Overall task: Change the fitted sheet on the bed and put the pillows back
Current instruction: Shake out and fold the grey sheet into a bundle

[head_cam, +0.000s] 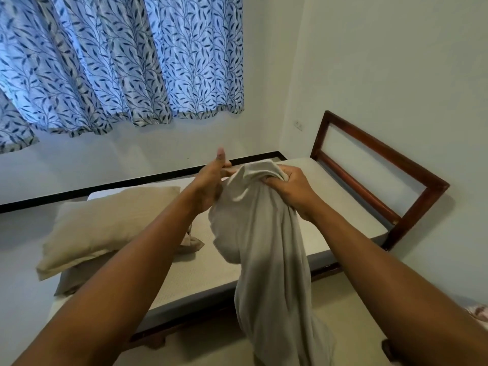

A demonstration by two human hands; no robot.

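Observation:
A light grey fitted sheet [266, 249] hangs bunched in front of me, over the bed's near edge. My right hand [290, 188] grips its top in a fist. My left hand [211, 186] holds the sheet's upper edge from the left, thumb pointing up. Below lies the bare mattress [200, 273] on a bed with a dark wooden headboard [380, 165] at the right. A beige pillow [105, 225] lies on the mattress at the left, stacked on a second, greyer pillow [76, 282].
Blue leaf-patterned curtains [118, 62] hang on the far wall above the bed. White walls meet at the corner behind the headboard, with a socket [298, 125] on the right wall. Beige floor [211, 347] shows in front of the bed.

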